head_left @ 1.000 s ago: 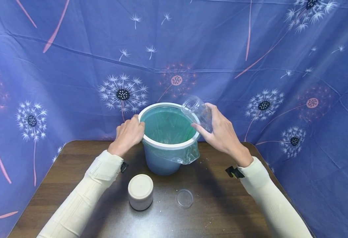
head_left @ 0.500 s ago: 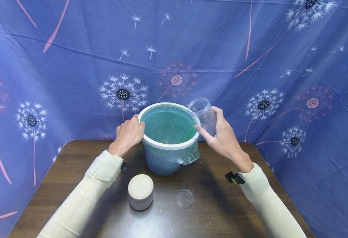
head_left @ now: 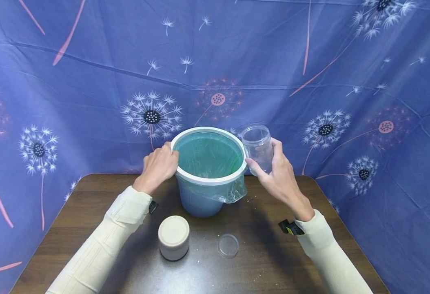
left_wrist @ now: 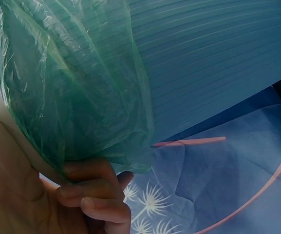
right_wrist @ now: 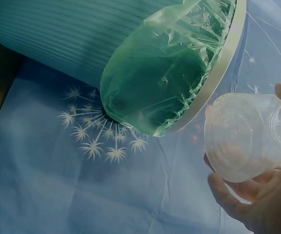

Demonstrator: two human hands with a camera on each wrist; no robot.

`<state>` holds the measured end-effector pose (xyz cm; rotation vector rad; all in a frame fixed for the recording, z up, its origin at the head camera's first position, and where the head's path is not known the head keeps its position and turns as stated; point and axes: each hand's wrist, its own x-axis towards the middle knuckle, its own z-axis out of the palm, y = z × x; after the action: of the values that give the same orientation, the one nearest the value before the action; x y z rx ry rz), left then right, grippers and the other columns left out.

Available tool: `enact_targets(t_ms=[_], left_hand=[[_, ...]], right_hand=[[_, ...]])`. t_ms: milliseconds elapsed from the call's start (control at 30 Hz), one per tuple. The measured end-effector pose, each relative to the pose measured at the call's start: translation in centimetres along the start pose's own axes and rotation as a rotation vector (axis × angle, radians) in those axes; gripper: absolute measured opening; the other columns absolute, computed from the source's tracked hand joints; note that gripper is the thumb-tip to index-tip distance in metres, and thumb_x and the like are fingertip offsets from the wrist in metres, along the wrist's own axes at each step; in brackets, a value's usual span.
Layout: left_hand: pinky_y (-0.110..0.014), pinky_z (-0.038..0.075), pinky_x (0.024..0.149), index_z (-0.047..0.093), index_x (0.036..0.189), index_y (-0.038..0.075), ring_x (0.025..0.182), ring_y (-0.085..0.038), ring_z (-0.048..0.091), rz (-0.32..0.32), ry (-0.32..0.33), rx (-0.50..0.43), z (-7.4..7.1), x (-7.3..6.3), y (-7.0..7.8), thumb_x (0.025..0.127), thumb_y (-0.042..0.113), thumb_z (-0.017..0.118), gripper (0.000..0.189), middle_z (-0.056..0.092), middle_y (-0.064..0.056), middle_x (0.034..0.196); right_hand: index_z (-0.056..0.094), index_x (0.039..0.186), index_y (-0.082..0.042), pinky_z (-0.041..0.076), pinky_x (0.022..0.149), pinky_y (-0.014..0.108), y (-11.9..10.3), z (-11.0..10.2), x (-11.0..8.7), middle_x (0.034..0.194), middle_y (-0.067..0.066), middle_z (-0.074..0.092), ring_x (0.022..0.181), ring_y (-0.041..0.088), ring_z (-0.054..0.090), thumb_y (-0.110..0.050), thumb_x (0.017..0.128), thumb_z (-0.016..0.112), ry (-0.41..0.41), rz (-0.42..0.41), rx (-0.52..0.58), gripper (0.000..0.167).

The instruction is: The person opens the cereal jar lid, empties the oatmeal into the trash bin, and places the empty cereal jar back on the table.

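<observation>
A blue ribbed trash can (head_left: 200,202) with a white rim ring stands at the back of the table. Its green plastic bag (head_left: 233,190) lines the inside and hangs over the outside. My left hand (head_left: 158,166) grips the rim at the left; in the left wrist view its curled fingers (left_wrist: 99,192) lie at the rim and bag. Held in my right hand (head_left: 281,175) is a clear plastic jar (head_left: 260,153), nearly upright with its open mouth up, just right of the rim. The right wrist view shows the jar's base (right_wrist: 233,141) with fingers around its side.
A pale lidded canister (head_left: 173,237) stands on the brown wooden table (head_left: 90,220) in front of the trash can. Right of it lies a clear round lid (head_left: 228,246). Small white crumbs are scattered nearby. A blue dandelion-print cloth (head_left: 101,102) hangs behind.
My right hand has moved right and down, turning the jar from tilted over the trash can to nearly upright beside the rim. My left hand has stayed in place on the rim.
</observation>
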<state>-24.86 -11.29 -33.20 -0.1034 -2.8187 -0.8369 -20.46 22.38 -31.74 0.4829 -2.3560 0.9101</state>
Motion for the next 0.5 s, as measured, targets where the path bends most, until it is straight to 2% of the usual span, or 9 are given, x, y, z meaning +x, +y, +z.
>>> enact_targets(t_ms=[233,500], left_hand=[[-0.066,0.049,0.092,0.059,0.129,-0.005,0.111,-0.053,0.068,-0.002,-0.003,0.000,0.0,0.1,0.0,0.108,0.028,0.037,0.045,0.071,-0.031,0.116],[-0.066,0.049,0.092,0.058,0.131,-0.005,0.111,-0.053,0.069,-0.005,-0.008,0.007,0.0,0.1,0.0,0.108,0.028,0.037,0.045,0.071,-0.031,0.117]], right_hand=[[0.049,0.144,-0.009,0.045,0.090,0.051,0.6,-0.1,-0.6,0.114,0.015,0.071,0.106,0.035,0.067,-0.035,0.094,0.081,0.054,0.037,0.023,0.065],[0.050,0.143,-0.010,0.046,0.090,0.050,1.0,-0.2,-1.4,0.118,0.014,0.068,0.106,0.033,0.066,-0.032,0.096,0.081,0.045,0.079,0.077,0.061]])
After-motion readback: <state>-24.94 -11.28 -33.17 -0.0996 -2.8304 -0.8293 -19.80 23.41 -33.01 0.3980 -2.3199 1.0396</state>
